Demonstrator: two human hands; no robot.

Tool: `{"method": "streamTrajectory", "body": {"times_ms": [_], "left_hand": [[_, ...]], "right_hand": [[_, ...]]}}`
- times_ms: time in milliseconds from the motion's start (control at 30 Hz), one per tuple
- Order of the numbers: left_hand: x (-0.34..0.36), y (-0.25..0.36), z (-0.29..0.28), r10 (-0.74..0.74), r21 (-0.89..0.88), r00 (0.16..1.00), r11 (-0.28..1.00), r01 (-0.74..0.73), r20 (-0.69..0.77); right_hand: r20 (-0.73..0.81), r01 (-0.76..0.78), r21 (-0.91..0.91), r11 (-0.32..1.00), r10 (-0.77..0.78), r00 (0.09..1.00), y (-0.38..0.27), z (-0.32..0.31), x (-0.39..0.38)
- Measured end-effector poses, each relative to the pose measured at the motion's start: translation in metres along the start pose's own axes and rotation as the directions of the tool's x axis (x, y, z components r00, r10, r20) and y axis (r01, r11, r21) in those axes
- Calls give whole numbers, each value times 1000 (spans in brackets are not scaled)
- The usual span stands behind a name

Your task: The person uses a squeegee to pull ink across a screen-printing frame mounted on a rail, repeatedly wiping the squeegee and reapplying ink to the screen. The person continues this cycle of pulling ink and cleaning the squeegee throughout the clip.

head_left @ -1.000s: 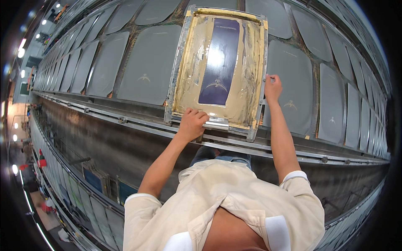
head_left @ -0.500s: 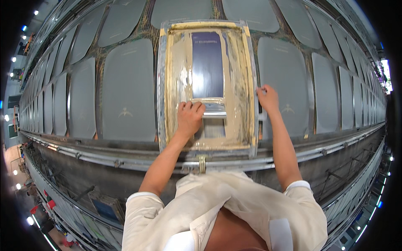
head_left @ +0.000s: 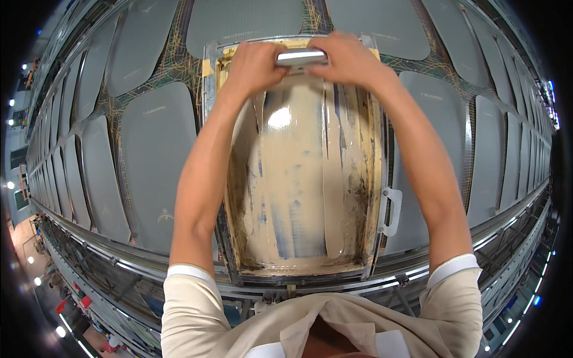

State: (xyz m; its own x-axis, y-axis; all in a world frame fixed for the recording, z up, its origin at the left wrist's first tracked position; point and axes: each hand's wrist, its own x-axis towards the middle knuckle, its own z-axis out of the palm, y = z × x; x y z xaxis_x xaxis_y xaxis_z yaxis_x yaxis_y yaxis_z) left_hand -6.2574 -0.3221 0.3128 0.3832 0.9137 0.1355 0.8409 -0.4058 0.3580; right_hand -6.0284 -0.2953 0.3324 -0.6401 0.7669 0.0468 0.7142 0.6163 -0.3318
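Note:
A screen-printing frame (head_left: 375, 179) with yellow-taped inner edges lies in front of me on the grey panels. At its far end both my hands grip a shiny metal squeegee (head_left: 301, 57). My left hand (head_left: 255, 67) closes round the squeegee's left end, my right hand (head_left: 345, 58) round its right end. Beige ink (head_left: 292, 137) coats most of the mesh between my forearms, with purple-blue streaks showing through near the close end. The squeegee's lower edge is partly hidden by my fingers.
A white handle (head_left: 391, 212) sticks out from the frame's right side. Flat grey panels (head_left: 155, 155) lie in rows left, right and beyond, with stained gaps between them. A metal rail (head_left: 334, 289) runs along the table's near edge.
The squeegee has gone from the frame's near part to its far end. My right hand has left the frame's right side and joined the left on it. Beige ink now covers the purple-blue middle.

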Motion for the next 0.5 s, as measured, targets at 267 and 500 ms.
{"method": "streamTrajectory", "body": {"times_ms": [267,500], "left_hand": [[14,-8,13,-38,-11,994,999,40,105],[-113,54,19,-25,-8,995,1000,26,93]], "right_hand": [[70,-74,77,994,68,995,16,39,21],[80,-42,102,994,34,996,-66,57,-89]]}}
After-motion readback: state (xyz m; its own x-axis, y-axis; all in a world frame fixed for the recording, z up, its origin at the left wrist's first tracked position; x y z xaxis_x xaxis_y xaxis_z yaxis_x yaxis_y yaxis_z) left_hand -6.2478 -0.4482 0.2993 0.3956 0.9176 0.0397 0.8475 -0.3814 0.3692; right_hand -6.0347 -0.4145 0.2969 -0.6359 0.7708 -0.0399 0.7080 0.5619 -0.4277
